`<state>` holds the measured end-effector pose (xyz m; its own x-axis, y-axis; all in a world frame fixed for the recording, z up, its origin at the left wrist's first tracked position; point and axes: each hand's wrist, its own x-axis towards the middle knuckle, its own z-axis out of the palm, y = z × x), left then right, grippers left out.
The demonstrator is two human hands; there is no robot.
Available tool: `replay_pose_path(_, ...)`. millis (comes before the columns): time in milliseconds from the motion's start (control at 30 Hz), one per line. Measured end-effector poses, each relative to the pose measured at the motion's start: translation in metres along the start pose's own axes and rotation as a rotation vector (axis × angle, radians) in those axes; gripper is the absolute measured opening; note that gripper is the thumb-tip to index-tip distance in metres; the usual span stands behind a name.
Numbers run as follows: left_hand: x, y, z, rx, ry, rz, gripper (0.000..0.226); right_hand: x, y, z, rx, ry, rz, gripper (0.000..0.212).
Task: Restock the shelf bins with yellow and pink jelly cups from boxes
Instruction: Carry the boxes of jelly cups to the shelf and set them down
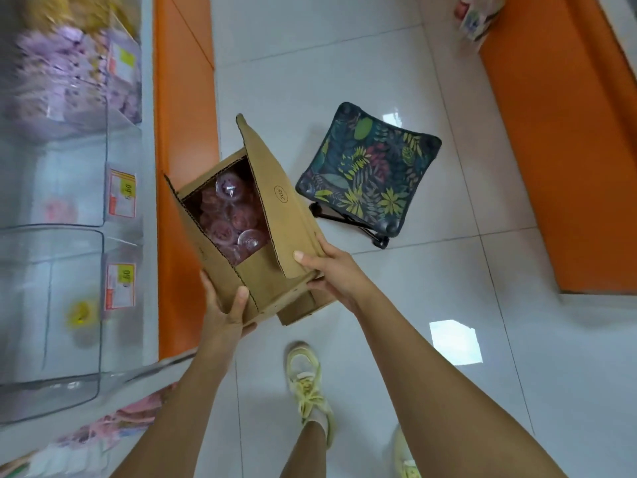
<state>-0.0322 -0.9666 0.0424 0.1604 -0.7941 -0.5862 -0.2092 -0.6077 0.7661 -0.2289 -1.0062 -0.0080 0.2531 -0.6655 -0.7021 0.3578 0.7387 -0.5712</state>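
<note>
An open cardboard box [289, 215] hangs in the air above the floor, tilted, with pink jelly cups [229, 219] visible inside. My left hand [225, 307] grips its near left corner, thumb on top. My right hand [327, 270] grips the near right side under a raised flap. On the left stand clear shelf bins: one [51, 305] holds a single yellow jelly cup [80, 313], the one above it [55, 181] shows a faint pink cup [60, 210]. The bins are blurred.
A folding stool [368, 170] with a leaf-print seat stands on the white tiled floor right of the box. Orange shelf bases run along the left [182, 132] and far right [568, 150]. Purple packets fill an upper bin [62, 77]. My yellow shoes [308, 384] are below.
</note>
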Motion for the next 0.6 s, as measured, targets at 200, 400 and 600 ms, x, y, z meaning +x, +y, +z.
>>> replay_pose_path(200, 0.050, 0.027, -0.032, -0.040, -0.020, -0.043, 0.090, 0.034, -0.029, 0.031, -0.036, -0.005, 0.028, 0.103)
replay_pose_path(400, 0.048, 0.033, -0.037, -0.047, -0.055, -0.141, 0.108, 0.025, -0.038, 0.030, -0.151, 0.021, 0.099, 0.098)
replay_pose_path(600, 0.045, 0.048, -0.035, 0.132, -0.032, -0.101, 0.107, 0.018, -0.075, 0.018, -0.450, -0.029, 0.242, 0.091)
